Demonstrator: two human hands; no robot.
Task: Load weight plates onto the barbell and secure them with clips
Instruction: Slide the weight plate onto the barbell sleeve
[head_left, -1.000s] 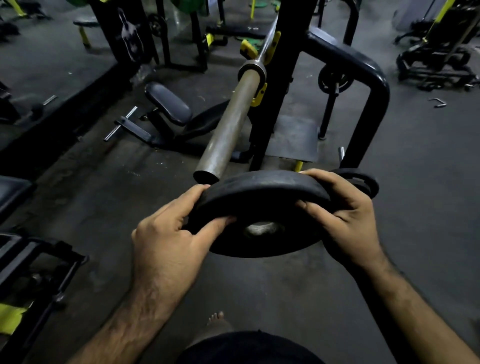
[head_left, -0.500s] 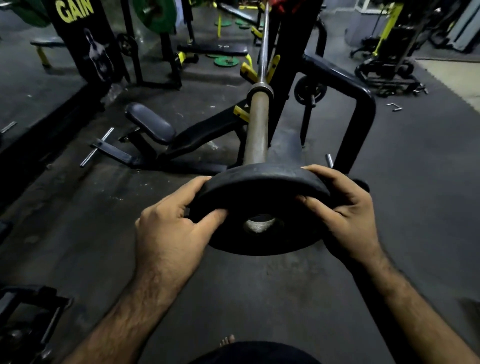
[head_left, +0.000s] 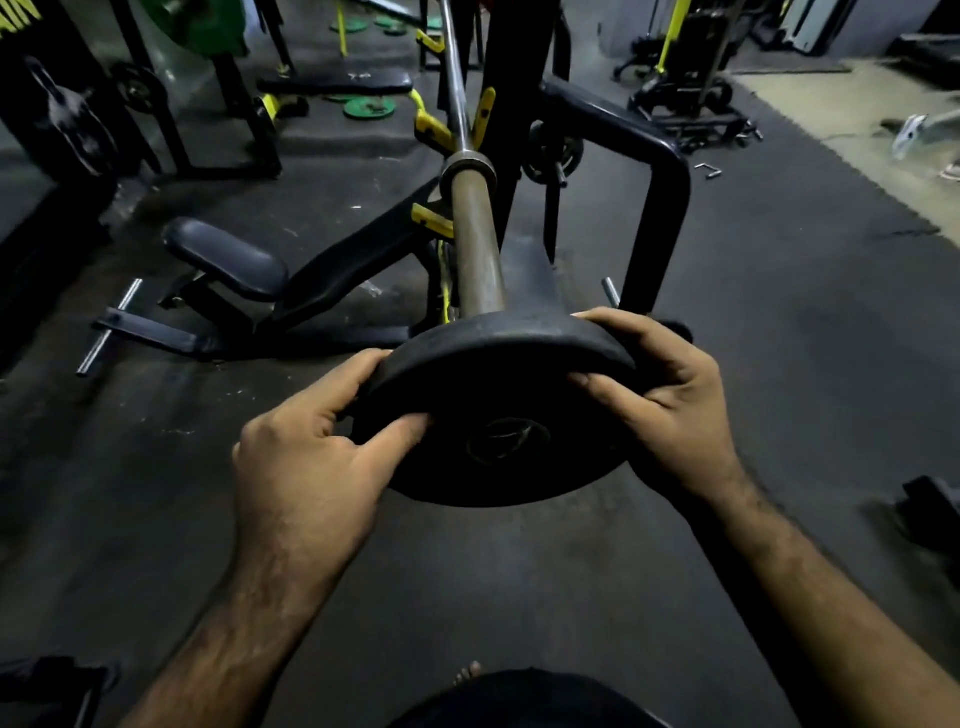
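A round black weight plate (head_left: 498, 384) is held upright in front of me at the near end of the barbell sleeve (head_left: 475, 244). The dull steel sleeve runs away from me to its collar (head_left: 467, 166) and rests in a black rack with yellow hooks (head_left: 431, 132). The sleeve's tip is hidden behind the plate, and the plate's centre hole (head_left: 506, 439) looks filled. My left hand (head_left: 317, 462) grips the plate's left rim, thumb on the near face. My right hand (head_left: 660, 400) grips the right rim, fingers curled over the top edge.
A black bench (head_left: 228, 260) lies low on the left of the bar. A curved black rack guard (head_left: 660, 182) rises on the right, with a small plate (head_left: 550, 153) stored on a peg. Green plates (head_left: 369, 108) lie on the floor farther back. Dark rubber flooring surrounds me.
The plate was beside and below the sleeve's tip a second ago; it now sits centred over the tip, and its hole no longer shows floor through it. Both hands kept their grip.
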